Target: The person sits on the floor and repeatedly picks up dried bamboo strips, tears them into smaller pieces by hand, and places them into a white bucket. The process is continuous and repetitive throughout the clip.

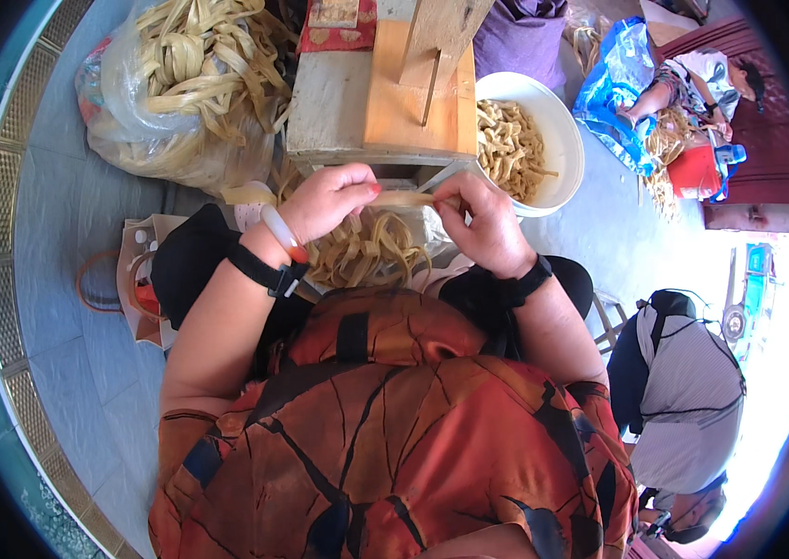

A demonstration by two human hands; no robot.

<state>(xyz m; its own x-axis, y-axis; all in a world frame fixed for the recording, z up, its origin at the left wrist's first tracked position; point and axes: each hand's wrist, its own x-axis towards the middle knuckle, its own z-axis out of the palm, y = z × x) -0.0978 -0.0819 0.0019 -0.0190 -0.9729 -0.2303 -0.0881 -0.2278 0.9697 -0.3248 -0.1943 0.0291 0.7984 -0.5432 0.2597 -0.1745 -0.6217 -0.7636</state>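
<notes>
Between my two hands a flat, pale tan strip (405,199) is stretched level above my lap. One end is pinched by the thumb and fingers of my left hand (330,198). The other end is in the bent fingers of my right hand (484,222), which partly hide it. Below the strip, a loose heap of similar strips (366,248) lies over my lap, partly on clear plastic. Just beyond my hands stands a wooden bench (328,105). A white bucket (566,150) to the right of it holds many short, knotted or folded tan pieces (513,150).
A wooden board with a slotted post (429,59) tops the bench. At left are a plastic sack of strips (192,84) and a paper bag (146,279). A seated person (705,84) works near a blue bag (614,91) and red container (695,171); another person (688,391) is at right.
</notes>
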